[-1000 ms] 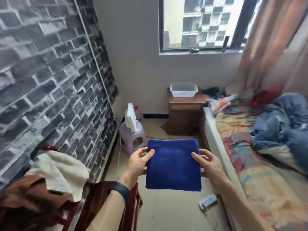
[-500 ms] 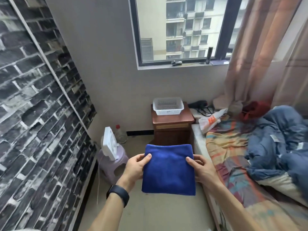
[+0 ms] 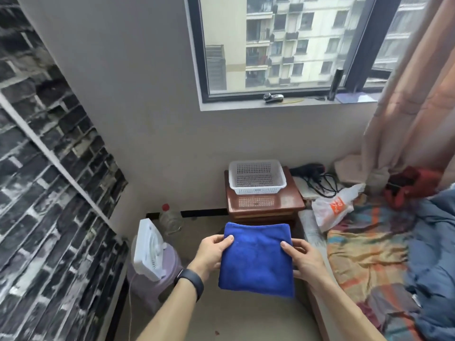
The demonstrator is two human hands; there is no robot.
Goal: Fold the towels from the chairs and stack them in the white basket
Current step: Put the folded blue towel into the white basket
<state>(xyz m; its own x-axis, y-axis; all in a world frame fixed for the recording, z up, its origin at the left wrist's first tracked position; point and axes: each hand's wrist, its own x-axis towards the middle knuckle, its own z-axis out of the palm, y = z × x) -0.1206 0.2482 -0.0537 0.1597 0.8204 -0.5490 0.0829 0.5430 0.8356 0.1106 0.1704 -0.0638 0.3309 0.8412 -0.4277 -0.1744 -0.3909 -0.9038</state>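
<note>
Nearest you, both hands carry the blue towel, folded to a neat square, at about waist height over the floor. Left hand w/ the dark wristband takes the left edge, right hand the right edge. Fingers pinch the cloth on each side: thumb on top, the rest tucked under where you can't see them. That two-sided grip prob. keeps the layers from sliding apart and the fold flat for stacking. Just left of the towel a white fan sits on a lilac stool, a clear bottle on the floor behind it; the bed runs along your right, so the lane ahead is narrow. Straight ahead, beyond the towel's far edge, is the wooden counter w/ the white basket on it, nothing in it as far as the mesh shows. Towel and basket are apart, not touching. Judged from this, folding of this one is done and the carry is in hand. Next you'd want to bring it over level and lower it flat onto the basket floor, since a tilt could let the top layer flop open.
</note>
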